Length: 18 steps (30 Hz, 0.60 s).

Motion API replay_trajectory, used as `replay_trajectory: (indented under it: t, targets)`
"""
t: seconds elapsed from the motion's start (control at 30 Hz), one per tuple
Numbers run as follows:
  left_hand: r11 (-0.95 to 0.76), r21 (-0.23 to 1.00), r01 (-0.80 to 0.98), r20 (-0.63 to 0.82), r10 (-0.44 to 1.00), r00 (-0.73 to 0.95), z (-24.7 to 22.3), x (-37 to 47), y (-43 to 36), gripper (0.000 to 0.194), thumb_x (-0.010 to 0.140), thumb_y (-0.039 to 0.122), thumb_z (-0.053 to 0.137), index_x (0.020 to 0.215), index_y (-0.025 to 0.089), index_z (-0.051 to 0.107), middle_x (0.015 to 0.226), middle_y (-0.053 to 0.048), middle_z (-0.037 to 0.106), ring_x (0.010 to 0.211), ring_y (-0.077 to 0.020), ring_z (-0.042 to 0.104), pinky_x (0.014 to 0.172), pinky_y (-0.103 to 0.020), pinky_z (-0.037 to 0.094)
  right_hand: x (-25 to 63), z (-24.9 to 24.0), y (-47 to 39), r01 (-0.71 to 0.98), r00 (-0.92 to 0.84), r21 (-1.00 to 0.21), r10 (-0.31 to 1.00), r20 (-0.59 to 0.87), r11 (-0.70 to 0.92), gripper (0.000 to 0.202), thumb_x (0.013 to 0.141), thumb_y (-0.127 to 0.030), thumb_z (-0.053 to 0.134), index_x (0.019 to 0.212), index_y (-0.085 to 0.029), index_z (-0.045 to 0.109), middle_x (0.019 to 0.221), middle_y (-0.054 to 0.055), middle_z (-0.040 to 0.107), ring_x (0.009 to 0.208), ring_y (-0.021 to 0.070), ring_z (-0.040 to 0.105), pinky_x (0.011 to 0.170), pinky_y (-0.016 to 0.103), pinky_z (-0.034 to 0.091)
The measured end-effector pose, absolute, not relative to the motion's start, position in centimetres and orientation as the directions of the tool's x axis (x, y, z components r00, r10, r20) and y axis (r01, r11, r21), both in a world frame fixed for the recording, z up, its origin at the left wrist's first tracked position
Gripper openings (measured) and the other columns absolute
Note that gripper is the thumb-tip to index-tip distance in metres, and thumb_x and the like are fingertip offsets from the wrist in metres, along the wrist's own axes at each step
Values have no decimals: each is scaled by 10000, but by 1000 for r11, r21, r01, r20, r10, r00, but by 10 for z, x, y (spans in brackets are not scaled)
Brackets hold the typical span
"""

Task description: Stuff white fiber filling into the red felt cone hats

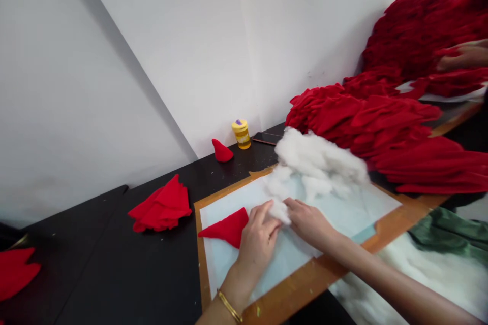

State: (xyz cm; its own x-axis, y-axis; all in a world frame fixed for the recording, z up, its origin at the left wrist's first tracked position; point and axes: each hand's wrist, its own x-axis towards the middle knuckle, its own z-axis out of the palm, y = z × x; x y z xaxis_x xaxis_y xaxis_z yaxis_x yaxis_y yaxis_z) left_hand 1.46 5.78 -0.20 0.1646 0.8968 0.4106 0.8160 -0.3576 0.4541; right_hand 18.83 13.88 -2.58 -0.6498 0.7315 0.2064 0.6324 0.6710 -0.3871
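Observation:
My left hand (260,233) is closed on a small tuft of white fibre stuffing (280,212), its fingertips pressed to the tuft's left side. On the other side, my right hand (309,219) grips the same tuft with bent fingers. A red fabric cone (229,227) lies against the back of my left hand, its tip pointing left; the hand hides its wide end. Behind my hands spreads a larger heap of white stuffing (320,157). Under all this is a pale blue-white sheet (224,264) edged with brown tape (297,284).
A pile of flat red fabric pieces (162,205) lies left on the black table (152,274). Toward the wall stand a filled red cone (221,151), a yellow cup (241,135) and a phone (267,138). Red fabric heaps (366,122) fill the right, near another person's hand (463,56).

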Motion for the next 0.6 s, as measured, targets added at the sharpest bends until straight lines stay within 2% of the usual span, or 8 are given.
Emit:
replay_trajectory:
  t: [0.03, 0.1, 0.2, 0.3, 0.37, 0.47, 0.53, 0.6]
  targets:
    - [-365, 383, 849, 391, 896, 208, -3, 15, 60, 205, 946, 96, 533, 980, 230, 683, 1378, -62, 577, 1209, -255, 557, 1025, -424, 505, 189, -27, 140, 615, -665, -387, 716, 212, 687, 231, 905, -79, 499, 899, -162, 715, 1060, 147, 703, 953, 266, 689, 764, 343, 581]
    - [-350, 274, 896, 340, 907, 250, -6, 16, 65, 227, 976, 120, 494, 1102, 226, 650, 1256, -67, 646, 1113, -247, 587, 947, -412, 543, 197, -26, 142, 567, -703, -395, 675, 224, 723, 218, 912, -102, 526, 970, -172, 723, 1122, 142, 701, 999, 259, 681, 827, 351, 581]
    - [-314, 245, 917, 291, 926, 240, -8, 17, 74, 231, 951, 111, 533, 1144, 199, 626, 1020, -62, 689, 980, -271, 596, 838, -428, 568, 219, -14, 145, 492, -688, -444, 647, 328, 749, 253, 982, -209, 508, 1174, -219, 673, 1238, 115, 671, 1071, 236, 664, 900, 365, 571]
    - [-320, 236, 918, 260, 931, 257, -8, 21, 79, 211, 912, 76, 570, 1079, 184, 639, 1004, -67, 683, 985, -286, 587, 839, -442, 563, 228, -1, 146, 421, -609, -465, 623, 492, 779, 300, 993, -272, 528, 1283, -243, 600, 1260, 120, 651, 1153, 262, 623, 968, 438, 540]
    - [-337, 247, 909, 252, 928, 276, -8, 23, 78, 213, 905, 79, 584, 1091, 172, 631, 1029, -73, 682, 1010, -283, 585, 868, -440, 557, 221, 1, 145, 388, -637, -461, 593, 492, 798, 290, 975, -231, 546, 1257, -247, 612, 1227, 112, 661, 1145, 257, 626, 960, 425, 544]
    - [-333, 282, 900, 254, 930, 264, -10, 20, 75, 211, 916, 113, 592, 1125, 141, 610, 1057, -93, 676, 1033, -273, 586, 891, -429, 553, 204, -5, 148, 413, -660, -477, 616, 430, 776, 187, 967, -170, 512, 1023, -208, 686, 963, 83, 708, 905, 224, 689, 787, 351, 587]
    - [-292, 306, 906, 255, 942, 217, -12, 16, 74, 204, 917, 106, 580, 1119, 119, 609, 1044, -111, 675, 1033, -281, 588, 885, -445, 556, 202, -9, 153, 460, -623, -483, 658, 423, 745, 211, 973, -167, 488, 900, -186, 686, 826, 74, 689, 770, 221, 677, 701, 353, 583]
    - [-250, 323, 913, 250, 953, 172, -12, 11, 72, 191, 909, 89, 566, 1088, 114, 626, 1015, -121, 676, 1028, -298, 591, 874, -478, 559, 208, -10, 158, 482, -607, -481, 675, 420, 733, 232, 982, -186, 481, 882, -181, 690, 815, 84, 694, 767, 233, 668, 702, 376, 579]
